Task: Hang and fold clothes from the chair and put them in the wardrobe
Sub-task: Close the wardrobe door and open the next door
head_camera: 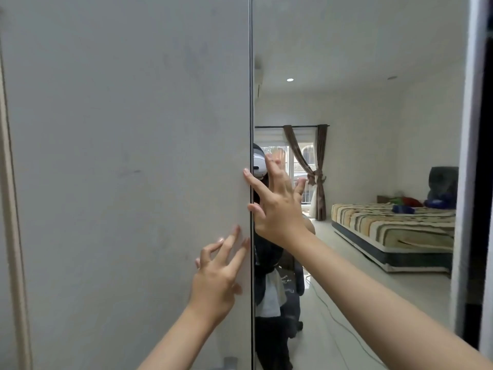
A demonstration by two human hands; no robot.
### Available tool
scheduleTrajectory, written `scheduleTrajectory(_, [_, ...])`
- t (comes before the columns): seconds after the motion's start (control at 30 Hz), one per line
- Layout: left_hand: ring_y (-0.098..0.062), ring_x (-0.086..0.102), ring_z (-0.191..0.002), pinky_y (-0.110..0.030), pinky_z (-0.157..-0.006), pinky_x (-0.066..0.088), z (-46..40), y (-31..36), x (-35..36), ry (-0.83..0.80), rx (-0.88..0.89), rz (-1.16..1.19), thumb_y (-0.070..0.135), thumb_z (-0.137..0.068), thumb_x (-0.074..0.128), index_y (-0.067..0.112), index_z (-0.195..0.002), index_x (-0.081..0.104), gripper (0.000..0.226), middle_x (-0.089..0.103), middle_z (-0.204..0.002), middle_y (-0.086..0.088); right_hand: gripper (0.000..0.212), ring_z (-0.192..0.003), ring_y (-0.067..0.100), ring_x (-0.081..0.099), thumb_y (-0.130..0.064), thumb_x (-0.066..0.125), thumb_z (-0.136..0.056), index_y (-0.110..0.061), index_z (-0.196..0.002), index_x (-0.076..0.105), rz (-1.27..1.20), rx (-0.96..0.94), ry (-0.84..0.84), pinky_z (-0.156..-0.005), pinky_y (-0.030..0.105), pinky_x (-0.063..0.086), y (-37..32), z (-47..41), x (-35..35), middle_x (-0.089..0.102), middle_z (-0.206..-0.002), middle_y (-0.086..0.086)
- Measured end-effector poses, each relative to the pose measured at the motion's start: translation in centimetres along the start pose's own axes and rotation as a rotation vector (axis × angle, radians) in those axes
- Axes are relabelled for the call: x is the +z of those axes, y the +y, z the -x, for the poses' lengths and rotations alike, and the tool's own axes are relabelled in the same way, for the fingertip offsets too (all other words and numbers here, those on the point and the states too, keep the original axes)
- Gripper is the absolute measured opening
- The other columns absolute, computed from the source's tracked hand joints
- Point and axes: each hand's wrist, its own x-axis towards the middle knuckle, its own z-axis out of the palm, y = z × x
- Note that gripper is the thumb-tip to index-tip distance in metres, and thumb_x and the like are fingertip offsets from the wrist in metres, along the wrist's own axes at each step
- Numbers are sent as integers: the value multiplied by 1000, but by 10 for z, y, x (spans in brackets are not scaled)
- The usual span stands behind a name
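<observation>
We stand at the wardrobe [120,129], left hand [216,276] flat with straight fingers on its grey door, right hand [274,206] spread wide on the mirrored door [360,76] by the seam, likely to slide it; neither holds clothes, none visible

The grey door [128,156] and mirrored door [360,102] meet edge to edge. They block the way ahead. Only a thin seam [251,102] parts them.

White walls [360,108] and a pale floor [373,289] are seen at right. A striped mattress [394,228] is laid far right; brown curtains [320,169] are tied beside a bright window [298,161].
</observation>
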Motion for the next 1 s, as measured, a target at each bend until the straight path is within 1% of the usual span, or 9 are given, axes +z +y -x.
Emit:
scheduleTrajectory(0.1, [-26, 33, -114, -50, -55, 57, 1, 2, 3, -16, -10, -10, 6, -39, 88, 34, -143, 28, 123, 19, -154, 9, 72, -146, 17, -11, -18, 61, -84, -38, -145, 30, 20, 1, -13, -102, 58, -19, -2, 1, -1, -2, -160, 1])
scheduleTrajectory(0.2, [-27, 35, -113, -56, -58, 56, 2, 5, -1, -17, -16, -50, 10, -34, 91, 31, -139, 34, 122, 23, -153, 4, 67, -147, 18, -10, -20, 59, -88, -38, -146, 29, 8, -11, -69, -103, 58, -15, -1, 0, -11, -4, -160, 0])
scheduleTrajectory(0.33, [-30, 33, -116, -63, -75, 51, 3, 21, -8, -72, -88, -72, 13, -37, 88, 23, -140, 33, 118, 21, -153, -3, 58, -148, 20, 5, -12, 52, -91, -35, -142, 38, -76, -28, -176, -112, 66, 0, 7, 10, -32, 8, -160, -1])
scheduleTrajectory(0.43, [-30, 22, -128, -57, -105, 33, 7, 50, -9, -85, -124, 55, 24, -64, 76, 20, -146, 23, 99, 4, -154, -2, 60, -146, 18, 18, -10, 52, -90, -34, -143, 37, -65, -64, -240, -113, 64, 7, 23, 40, -52, 19, -158, 0])
scheduleTrajectory(0.5, [-24, 16, -133, -52, -112, 24, 14, 76, -6, -95, -104, 166, 24, -73, 67, 21, -147, 20, 88, 0, -154, 2, 61, -144, 20, 25, -9, 56, -88, -32, -141, 40, -10, -80, -243, -112, 64, 13, 42, 66, -66, 26, -156, 2])
scheduleTrajectory(0.67, [-19, 10, -138, -40, -116, 21, 18, 154, 18, -143, -27, 370, 29, -82, 55, 24, -147, 22, 73, 8, -156, 3, 57, -130, 27, 43, -13, 64, -83, -30, -135, 49, 123, 6, -279, -103, 56, 38, 108, 124, -110, 43, -144, 5])
scheduleTrajectory(0.73, [-19, 10, -140, -36, -116, 21, 13, 186, 30, -167, 3, 439, 27, -84, 55, 24, -147, 20, 72, 9, -156, 4, 56, -128, 27, 45, -15, 65, -82, -32, -134, 49, 160, 56, -300, -103, 50, 40, 138, 146, -129, 47, -140, 5])
scheduleTrajectory(0.87, [-18, 13, -142, -36, -117, 22, 0, 253, 57, -226, 31, 565, 28, -84, 55, 23, -146, 23, 70, 16, -155, 4, 57, -127, 26, 46, -19, 64, -80, -30, -134, 50, 227, 131, -365, -101, 42, 38, 196, 191, -167, 50, -136, 6])
scheduleTrajectory(1.0, [-14, 9, -143, -24, -116, 11, -8, 314, 85, -301, 23, 699, 28, -85, 56, 24, -147, 22, 71, 15, -154, 7, 57, -116, 27, 51, -21, 59, -83, -34, -136, 47, 272, 226, -452, -93, 42, 43, 249, 231, -198, 50, -130, 6])
